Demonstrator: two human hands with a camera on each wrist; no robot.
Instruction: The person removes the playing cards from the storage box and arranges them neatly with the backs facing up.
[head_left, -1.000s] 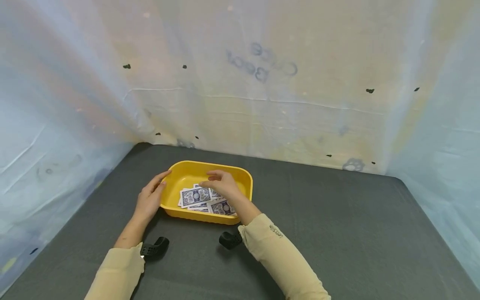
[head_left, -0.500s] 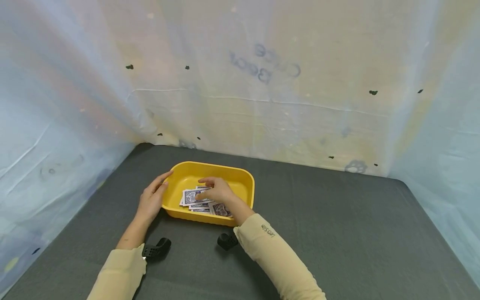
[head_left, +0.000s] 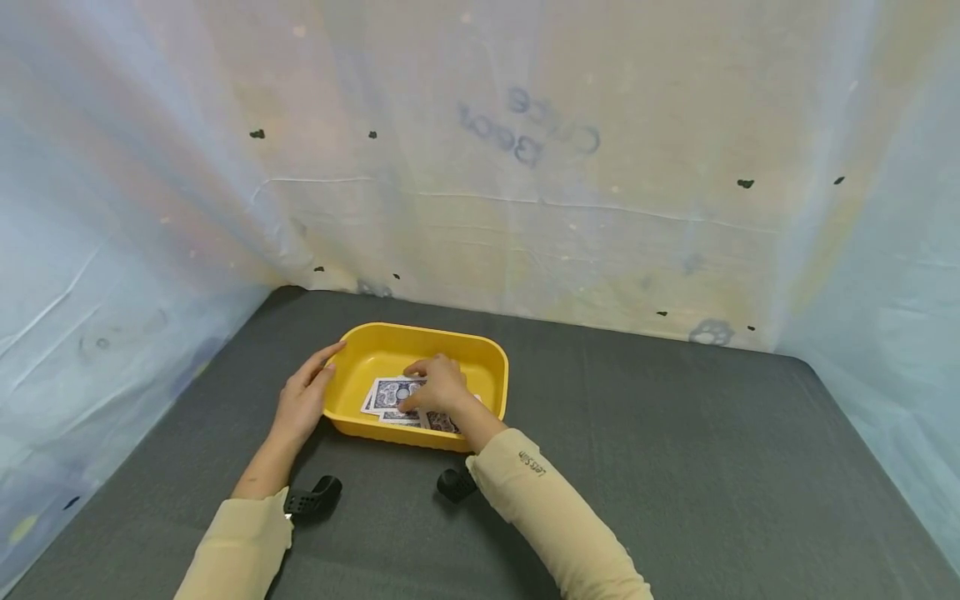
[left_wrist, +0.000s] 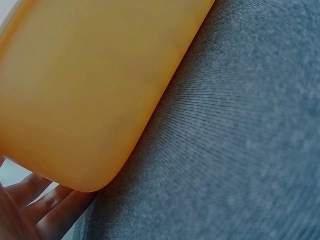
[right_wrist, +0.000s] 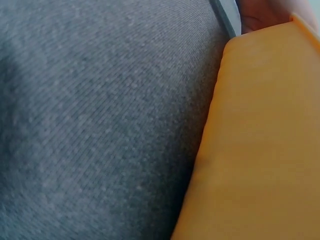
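Blue-backed playing cards [head_left: 393, 393] lie overlapping, face down, in a yellow plastic tray [head_left: 483, 367]. My right hand [head_left: 444, 387] reaches over the tray's front wall and grips the upper cards, thumb at their near edge and fingers at their far edge. Its palm hides the cards' right part. My left hand [head_left: 297, 406] rests against the tray's left end, with the index fingertip and thumb at the rim. In the left wrist view its fingers [left_wrist: 47, 207] lie nearly straight on the outer wall. The right wrist view shows the tray's outer front wall [right_wrist: 260, 140], not the cards.
A dark grey cloth-covered table [head_left: 675, 467] lies under the tray and extends to the right. Pale printed curtains [head_left: 555, 242] enclose it at the back and both sides. Black wrist devices [head_left: 315, 497] sit at both cuffs, low over the table.
My right hand has come down from above the cards onto them, and its fingers have closed at their edges. The upper cards have shifted a little to the right. My left hand stays at the rim.
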